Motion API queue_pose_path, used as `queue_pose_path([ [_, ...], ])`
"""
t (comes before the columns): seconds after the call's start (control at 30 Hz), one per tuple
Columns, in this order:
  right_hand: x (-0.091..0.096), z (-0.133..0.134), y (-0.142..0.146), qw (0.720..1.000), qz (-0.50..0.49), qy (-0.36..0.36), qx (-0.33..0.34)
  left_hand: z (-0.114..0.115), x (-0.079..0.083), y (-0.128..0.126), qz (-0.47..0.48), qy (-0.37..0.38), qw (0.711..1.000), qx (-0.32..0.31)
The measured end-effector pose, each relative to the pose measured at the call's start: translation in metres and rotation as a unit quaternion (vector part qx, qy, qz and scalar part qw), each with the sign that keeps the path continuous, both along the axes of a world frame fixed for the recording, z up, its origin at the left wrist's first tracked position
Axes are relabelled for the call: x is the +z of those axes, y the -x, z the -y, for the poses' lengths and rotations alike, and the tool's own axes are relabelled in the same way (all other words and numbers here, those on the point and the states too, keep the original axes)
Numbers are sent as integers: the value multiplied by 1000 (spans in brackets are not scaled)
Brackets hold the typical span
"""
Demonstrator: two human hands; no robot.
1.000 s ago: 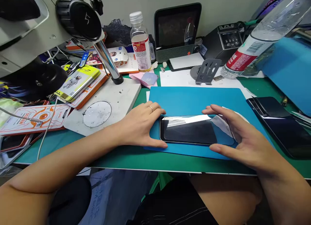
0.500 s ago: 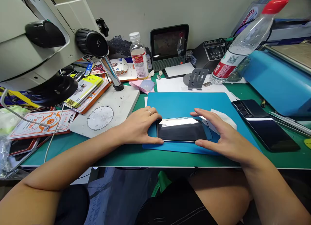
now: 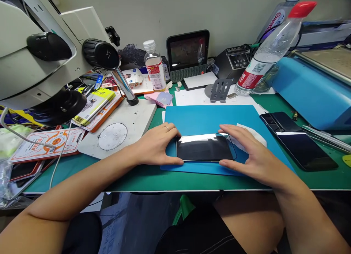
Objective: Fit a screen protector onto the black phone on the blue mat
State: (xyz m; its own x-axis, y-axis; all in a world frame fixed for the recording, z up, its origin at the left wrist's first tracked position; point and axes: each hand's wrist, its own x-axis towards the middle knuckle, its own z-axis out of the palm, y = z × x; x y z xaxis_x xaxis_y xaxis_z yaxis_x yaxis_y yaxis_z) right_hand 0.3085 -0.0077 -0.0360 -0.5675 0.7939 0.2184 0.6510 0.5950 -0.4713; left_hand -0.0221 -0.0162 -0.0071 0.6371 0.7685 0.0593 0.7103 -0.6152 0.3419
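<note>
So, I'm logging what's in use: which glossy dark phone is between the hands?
The black rectangular phone on the flat blue mat, framed by the left hand and right hand. The other glossy dark phone lies farther right, touched by neither.

Phone point(image 3: 204, 148), centre: dark glass-like face, smooth, high gloss, a bright reflection along its far edge. Mat point(image 3: 208, 118) beneath: blue, matt, rubbery from where I stand. Desk point(image 3: 142, 179): green covering, smooth, low sheen. White wipe point(image 3: 259, 136): soft-looking, paper or cloth, I cannot tell which. Second phone point(image 3: 308, 151), at right: black, glossy, light streak across. Microscope post point(image 3: 122, 83): polished metal. Microscope base point(image 3: 142, 115): pale, painted look, specked and scuffed. Focus knob point(image 3: 101, 54): black plastic, ribbed. Red-capped bottle point(image 3: 282, 45): clear plastic, shiny. Small stand point(image 3: 221, 90): dark grey, matt, slotted. Display point(image 3: 183, 51): glossy screen, textured grey lower front. Sheet point(image 3: 192, 97): white paper.
</note>
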Motion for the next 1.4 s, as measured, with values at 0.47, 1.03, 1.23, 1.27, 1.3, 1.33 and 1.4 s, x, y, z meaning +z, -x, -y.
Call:
queue_pose_path([
  [0.47, 2, 8, -4, 1000, -18, -9, -11, -2, -3, -1, -1, 18, 1000, -2],
  [1.03, 0, 8, -8, 1000, -6, 21, -22, -1, -4, -1, 0, 15, 1000, 4],
  [1.23, -1, 6, -8, 998, -12, 40, -36, 0, -3, 0, 2, 12, 1000, 2],
  [1.27, -1, 5, -8, 998, -10, 41, -35, 0, -2, -1, 1, 11, 1000, 2],
  [1.3, -1, 5, -8, 999, -9, 43, -33, 0, -2, -1, 1, 10, 1000, 2],
  [1.33, -2, 6, -9, 999, -7, 43, -31, 0, -2, -1, 0, 10, 1000, 3],
  [1.4, -2, 6, -9, 999, -3, 46, -29, 0, -2, -1, -1, 11, 1000, 3],
])
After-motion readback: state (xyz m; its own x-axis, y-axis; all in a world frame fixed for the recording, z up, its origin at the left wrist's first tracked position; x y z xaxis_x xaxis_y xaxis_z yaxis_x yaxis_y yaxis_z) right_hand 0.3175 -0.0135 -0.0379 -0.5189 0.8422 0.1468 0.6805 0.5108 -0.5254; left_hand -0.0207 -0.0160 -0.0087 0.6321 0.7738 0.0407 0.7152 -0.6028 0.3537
